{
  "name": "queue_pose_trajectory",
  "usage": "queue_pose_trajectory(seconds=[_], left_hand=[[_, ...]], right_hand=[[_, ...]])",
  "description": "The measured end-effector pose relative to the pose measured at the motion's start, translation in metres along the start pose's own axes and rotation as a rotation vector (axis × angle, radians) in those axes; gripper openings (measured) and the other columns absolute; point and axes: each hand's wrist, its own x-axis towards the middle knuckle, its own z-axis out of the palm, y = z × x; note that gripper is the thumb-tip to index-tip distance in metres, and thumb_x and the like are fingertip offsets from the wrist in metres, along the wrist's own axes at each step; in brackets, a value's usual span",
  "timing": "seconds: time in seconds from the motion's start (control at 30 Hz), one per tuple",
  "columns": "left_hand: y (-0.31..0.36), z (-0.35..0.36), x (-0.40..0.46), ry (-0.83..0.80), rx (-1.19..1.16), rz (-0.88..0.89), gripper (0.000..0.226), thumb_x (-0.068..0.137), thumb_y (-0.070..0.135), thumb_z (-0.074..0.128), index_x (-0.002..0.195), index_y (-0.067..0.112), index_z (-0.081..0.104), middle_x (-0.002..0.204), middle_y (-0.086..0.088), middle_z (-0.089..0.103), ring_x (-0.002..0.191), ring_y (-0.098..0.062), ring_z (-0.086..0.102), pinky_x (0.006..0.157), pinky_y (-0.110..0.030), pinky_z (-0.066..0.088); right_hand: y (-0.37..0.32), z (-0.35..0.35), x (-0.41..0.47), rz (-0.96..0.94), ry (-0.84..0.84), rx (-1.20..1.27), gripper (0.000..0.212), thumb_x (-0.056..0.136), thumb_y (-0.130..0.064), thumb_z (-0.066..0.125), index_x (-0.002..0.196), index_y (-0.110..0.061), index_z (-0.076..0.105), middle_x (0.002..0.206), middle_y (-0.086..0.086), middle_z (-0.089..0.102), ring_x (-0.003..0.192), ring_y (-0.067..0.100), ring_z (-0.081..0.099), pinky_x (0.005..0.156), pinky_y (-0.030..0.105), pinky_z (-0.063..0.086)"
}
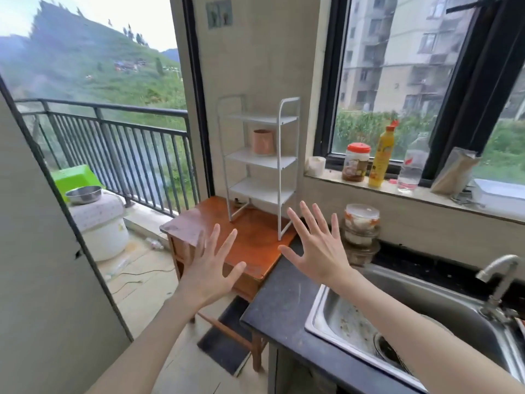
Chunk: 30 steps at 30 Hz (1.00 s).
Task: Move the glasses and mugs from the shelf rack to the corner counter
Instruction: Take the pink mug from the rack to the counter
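A white shelf rack point(279, 163) with several tiers stands on a small orange-brown wooden table point(250, 245) by the wall. One pink-orange cup point(263, 142) sits on the second tier from the top; the other tiers look bare. My left hand point(211, 268) is spread open over the table's front edge, holding nothing. My right hand point(316, 245) is also spread open, just right of the rack's foot and above the dark counter point(287, 305). Both hands are below and in front of the cup, apart from it.
A steel sink point(341, 319) with a tap point(500, 277) fills the counter on the right. Stacked clear containers point(360, 231) stand in the counter's corner. Jars and bottles line the windowsill point(369, 166). A balcony with a railing point(113, 137), a white pot and a green tub lies to the left.
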Motion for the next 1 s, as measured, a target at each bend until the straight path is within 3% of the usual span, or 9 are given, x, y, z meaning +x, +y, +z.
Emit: queue_pose_trajectory(seconds=[0.27, 0.57, 0.87, 1.0], left_hand=[[-0.109, 0.023, 0.102, -0.055, -0.007, -0.032, 0.069, 0.086, 0.066, 0.023, 0.143, 0.045, -0.01, 0.158, 0.002, -0.017, 0.143, -0.023, -0.023, 0.113, -0.052, -0.01], [-0.212, 0.024, 0.247, -0.089, 0.017, 0.171, 0.067, 0.088, 0.065, 0.022, 0.143, 0.046, -0.01, 0.157, 0.006, -0.02, 0.141, -0.019, -0.026, 0.112, -0.048, -0.016], [-0.212, 0.058, 0.374, -0.128, -0.161, 0.323, 0.066, 0.091, 0.058, 0.028, 0.146, 0.041, -0.005, 0.158, 0.002, -0.017, 0.143, -0.021, -0.021, 0.117, -0.043, -0.009], [-0.197, 0.07, 0.43, -0.12, -0.153, 0.388, 0.065, 0.094, 0.051, 0.031, 0.146, 0.04, -0.006, 0.157, -0.001, -0.019, 0.142, -0.024, -0.024, 0.114, -0.041, -0.011]], right_hand=[[-0.045, 0.082, 0.128, -0.001, -0.013, 0.06, 0.076, 0.085, -0.063, 0.038, 0.147, -0.028, 0.011, 0.158, 0.004, 0.01, 0.146, 0.025, 0.002, 0.116, 0.045, -0.001], [-0.078, 0.141, 0.264, 0.2, 0.022, 0.12, 0.07, 0.089, -0.052, 0.043, 0.147, -0.025, 0.014, 0.157, 0.006, 0.016, 0.145, 0.024, 0.003, 0.118, 0.042, 0.005], [-0.043, 0.179, 0.363, 0.436, 0.009, 0.276, 0.066, 0.093, -0.035, 0.045, 0.147, -0.016, 0.013, 0.156, 0.006, 0.016, 0.145, 0.023, 0.003, 0.117, 0.038, 0.011], [-0.014, 0.198, 0.41, 0.523, 0.063, 0.366, 0.065, 0.094, -0.031, 0.046, 0.146, -0.009, 0.015, 0.153, 0.012, 0.021, 0.142, 0.028, 0.015, 0.113, 0.038, 0.018]])
